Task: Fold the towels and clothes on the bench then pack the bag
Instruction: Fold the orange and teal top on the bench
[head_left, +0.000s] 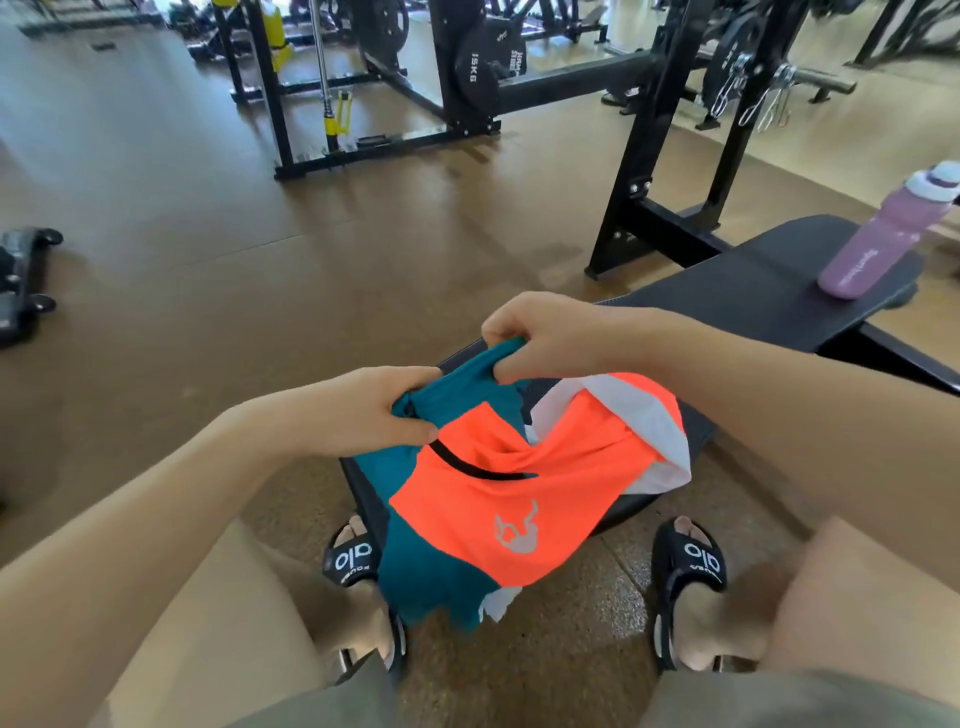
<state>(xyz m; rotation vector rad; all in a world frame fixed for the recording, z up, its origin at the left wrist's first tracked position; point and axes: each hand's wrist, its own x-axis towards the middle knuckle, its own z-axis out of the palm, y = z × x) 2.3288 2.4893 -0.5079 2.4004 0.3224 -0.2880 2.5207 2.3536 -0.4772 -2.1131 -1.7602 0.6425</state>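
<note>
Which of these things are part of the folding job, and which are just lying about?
Part of the job: the orange and teal garment, gripped at its teal edge by the left hand and the right hand; the bench.

Lying about: purple bottle standing on the bench; weight plate; rack.

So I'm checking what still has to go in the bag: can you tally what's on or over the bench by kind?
Garments: 1, an orange, teal and white garment, gripped by the left hand and the right hand over the bench.
Water bottles: 1, the purple bottle standing on the bench.
Towels: 0 visible.
Total: 2.
</note>
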